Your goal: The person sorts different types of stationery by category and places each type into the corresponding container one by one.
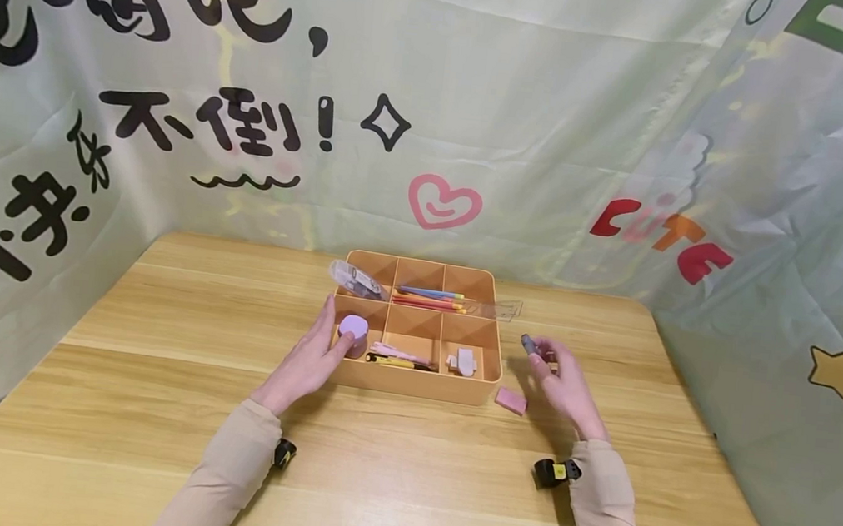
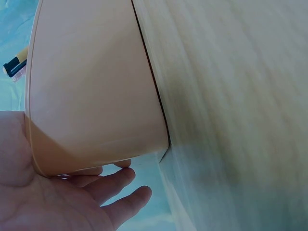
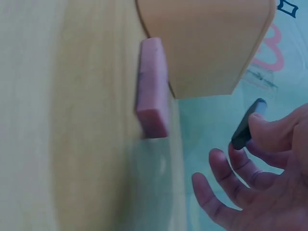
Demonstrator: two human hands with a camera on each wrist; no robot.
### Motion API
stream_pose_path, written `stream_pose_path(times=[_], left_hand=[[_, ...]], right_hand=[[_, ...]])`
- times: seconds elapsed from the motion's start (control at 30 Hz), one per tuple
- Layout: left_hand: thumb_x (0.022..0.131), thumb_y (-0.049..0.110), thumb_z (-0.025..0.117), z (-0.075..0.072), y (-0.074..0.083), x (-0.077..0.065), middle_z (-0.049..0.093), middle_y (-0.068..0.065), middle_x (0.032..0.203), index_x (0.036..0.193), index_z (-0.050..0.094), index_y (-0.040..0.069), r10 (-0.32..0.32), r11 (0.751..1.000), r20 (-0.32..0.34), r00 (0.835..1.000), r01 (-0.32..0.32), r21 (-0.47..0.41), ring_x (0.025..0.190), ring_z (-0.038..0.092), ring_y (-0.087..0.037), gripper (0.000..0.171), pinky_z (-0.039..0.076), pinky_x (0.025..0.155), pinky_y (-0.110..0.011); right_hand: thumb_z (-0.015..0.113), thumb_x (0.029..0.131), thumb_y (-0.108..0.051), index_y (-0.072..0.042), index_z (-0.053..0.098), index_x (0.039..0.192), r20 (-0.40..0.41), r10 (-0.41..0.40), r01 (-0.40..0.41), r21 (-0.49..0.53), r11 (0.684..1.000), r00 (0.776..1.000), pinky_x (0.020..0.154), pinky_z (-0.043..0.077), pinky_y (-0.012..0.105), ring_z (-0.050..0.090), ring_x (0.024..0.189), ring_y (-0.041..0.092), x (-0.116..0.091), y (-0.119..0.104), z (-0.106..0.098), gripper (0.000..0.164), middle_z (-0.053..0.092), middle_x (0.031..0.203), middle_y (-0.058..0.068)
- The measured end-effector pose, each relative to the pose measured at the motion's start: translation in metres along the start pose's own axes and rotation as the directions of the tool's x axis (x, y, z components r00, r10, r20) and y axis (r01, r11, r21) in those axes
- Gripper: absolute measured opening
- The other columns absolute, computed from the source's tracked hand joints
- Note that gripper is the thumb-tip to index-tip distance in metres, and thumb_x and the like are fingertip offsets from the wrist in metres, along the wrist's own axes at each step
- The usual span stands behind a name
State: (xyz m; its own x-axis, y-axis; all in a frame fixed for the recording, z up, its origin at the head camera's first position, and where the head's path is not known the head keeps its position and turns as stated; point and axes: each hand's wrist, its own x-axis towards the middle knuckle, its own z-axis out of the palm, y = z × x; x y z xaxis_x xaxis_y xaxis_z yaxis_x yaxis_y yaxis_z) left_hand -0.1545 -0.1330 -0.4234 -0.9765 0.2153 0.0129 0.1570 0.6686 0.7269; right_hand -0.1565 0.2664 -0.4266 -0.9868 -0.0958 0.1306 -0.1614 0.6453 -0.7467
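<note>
A peach desk organizer with several compartments stands on the table. My left hand grips its left front corner, fingers along the outer side and thumb over the rim beside a round purple-lidded container. In the left wrist view, the fingers lie by the organizer wall. Right of the organizer, my right hand pinches a small dark grey block between thumb and fingers, above the table. The other fingers are spread loosely. A pink eraser lies on the table near the organizer's right front corner.
The organizer holds colored pencils, a clear ruler, a clear plastic case, pens and a small white-and-lilac item. A printed cloth hangs behind the wooden table.
</note>
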Motion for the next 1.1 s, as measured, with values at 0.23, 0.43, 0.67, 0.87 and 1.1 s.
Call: stream_pose_path(times=[0.23, 0.43, 0.67, 0.87, 1.1], left_hand=[[0.109, 0.036, 0.038, 0.0, -0.001, 0.0, -0.005, -0.024, 0.168, 0.159, -0.007, -0.003, 0.003, 1.0, -0.009, 1.0, -0.003, 0.006, 0.157, 0.007, -0.039, 0.078, 0.012, 0.128, -0.052], [0.109, 0.037, 0.038, 0.0, -0.001, 0.0, -0.007, -0.022, 0.168, 0.159, -0.007, -0.003, -0.002, 1.0, -0.006, 1.0, 0.002, -0.002, 0.157, 0.006, -0.039, 0.078, 0.012, 0.128, -0.053], [0.109, 0.037, 0.038, 0.0, -0.001, 0.001, -0.006, -0.022, 0.169, 0.159, -0.007, -0.002, -0.002, 1.0, -0.005, 1.0, 0.002, -0.006, 0.157, 0.007, -0.039, 0.079, 0.012, 0.128, -0.052], [0.109, 0.037, 0.038, 0.0, -0.001, 0.001, -0.006, -0.022, 0.169, 0.159, -0.007, -0.002, 0.0, 1.0, -0.008, 1.0, 0.0, -0.009, 0.157, 0.007, -0.038, 0.078, 0.011, 0.129, -0.051], [0.109, 0.038, 0.038, 0.0, -0.002, 0.0, -0.004, -0.024, 0.169, 0.159, -0.008, -0.001, 0.007, 1.0, -0.004, 1.0, -0.007, -0.007, 0.157, 0.007, -0.038, 0.079, 0.012, 0.128, -0.052]], right_hand=[[0.054, 0.103, -0.009, 0.006, 0.057, 0.132, -0.076, -0.066, 0.068, 0.026, 0.997, 0.995, 0.089, 0.052, 0.023, 0.059, 0.109, 0.032, 0.001, -0.016, -0.001, 0.032, 0.062, 0.117, 0.023], [0.057, 0.102, -0.009, 0.004, 0.06, 0.131, -0.105, -0.117, 0.121, 0.028, 0.992, 0.988, 0.088, 0.049, 0.022, 0.058, 0.107, 0.026, -0.001, -0.029, 0.0, 0.032, 0.063, 0.116, 0.021], [0.059, 0.099, -0.002, 0.004, 0.063, 0.126, -0.141, -0.218, 0.219, -0.003, 0.976, 0.966, 0.084, 0.052, 0.023, 0.06, 0.099, 0.019, -0.002, -0.038, 0.005, 0.029, 0.065, 0.11, 0.019], [0.061, 0.095, 0.004, 0.005, 0.065, 0.122, -0.122, -0.296, 0.295, -0.021, 0.955, 0.947, 0.081, 0.055, 0.026, 0.06, 0.094, 0.022, -0.002, -0.046, 0.014, 0.027, 0.066, 0.104, 0.017], [0.063, 0.095, 0.002, 0.005, 0.066, 0.119, -0.083, -0.342, 0.337, -0.064, 0.939, 0.936, 0.081, 0.056, 0.033, 0.062, 0.096, 0.028, 0.0, -0.051, 0.025, 0.025, 0.065, 0.107, 0.017]])
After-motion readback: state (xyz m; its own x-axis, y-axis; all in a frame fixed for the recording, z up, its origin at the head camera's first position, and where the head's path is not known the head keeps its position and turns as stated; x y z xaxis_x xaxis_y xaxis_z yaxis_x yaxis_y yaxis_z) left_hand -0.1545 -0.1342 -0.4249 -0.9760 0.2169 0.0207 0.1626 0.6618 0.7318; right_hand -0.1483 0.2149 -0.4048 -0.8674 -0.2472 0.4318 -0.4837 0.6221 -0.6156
